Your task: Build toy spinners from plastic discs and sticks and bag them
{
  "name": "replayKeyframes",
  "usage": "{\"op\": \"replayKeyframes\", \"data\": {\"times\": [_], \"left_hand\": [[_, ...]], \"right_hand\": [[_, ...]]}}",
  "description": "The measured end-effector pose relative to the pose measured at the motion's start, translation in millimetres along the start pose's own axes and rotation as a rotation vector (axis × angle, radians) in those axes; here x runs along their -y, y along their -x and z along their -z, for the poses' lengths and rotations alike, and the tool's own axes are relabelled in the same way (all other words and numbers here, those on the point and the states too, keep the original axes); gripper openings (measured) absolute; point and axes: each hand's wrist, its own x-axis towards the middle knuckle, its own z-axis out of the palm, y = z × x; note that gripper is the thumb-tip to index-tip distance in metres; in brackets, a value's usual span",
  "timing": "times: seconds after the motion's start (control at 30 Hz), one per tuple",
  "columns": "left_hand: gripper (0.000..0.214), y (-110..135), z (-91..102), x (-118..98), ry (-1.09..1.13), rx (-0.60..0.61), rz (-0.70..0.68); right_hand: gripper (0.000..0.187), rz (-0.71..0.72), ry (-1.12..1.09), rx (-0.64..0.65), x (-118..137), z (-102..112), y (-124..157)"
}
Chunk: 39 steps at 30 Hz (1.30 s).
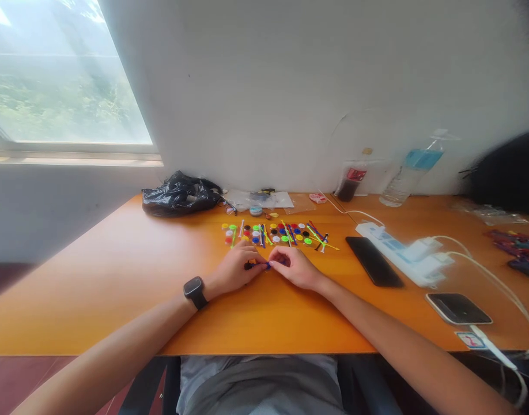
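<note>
My left hand, with a black watch on its wrist, is closed in a pinch over the front of the table. My right hand is pinched too, its fingertips almost meeting the left ones. Between them is a small blue plastic piece, mostly covered by the fingers. A black bit shows under the left fingers; whether it joins the blue piece I cannot tell. Just beyond both hands lie rows of coloured round discs and thin plastic sticks in several colours.
A black plastic bag rests at the back left. To the right are a black phone, a white power strip with cables, and a white-edged device. A cola bottle and a clear water bottle stand by the wall.
</note>
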Motion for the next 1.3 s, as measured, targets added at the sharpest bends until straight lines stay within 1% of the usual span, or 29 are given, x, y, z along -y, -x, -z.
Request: {"op": "replayKeyframes", "data": {"times": [0.43,0.7,0.83,1.0,1.2,1.3], "left_hand": [[0.028,-1.0,-1.0,-2.3,-0.021,0.029,0.021],[0.026,-1.1,-3.3,-0.4,-0.046,0.052,0.024],[0.019,1.0,-3.9,0.2,-0.053,0.026,0.035],[0.009,2.6,4.3,-4.4,-0.063,0.036,0.045],[0.011,1.7,14.8,-8.2,-0.049,0.054,0.031],[0.018,1.7,16.5,-9.8,-0.034,0.026,0.03]], "right_hand": [[0.01,0.028,0.053,0.037,3.4,1.5,1.4],[0.011,0.048,0.104,0.043,-0.1,0.5,1.5],[0.011,0.053,0.122,0.041,1.0,1.5,1.6],[0.011,0.025,0.068,0.062,2.2,4.4,1.0],[0.015,0.0,-0.037,0.054,1.8,8.6,-0.8],[0.017,-0.003,-0.058,0.041,2.2,10.3,-1.0]]}}
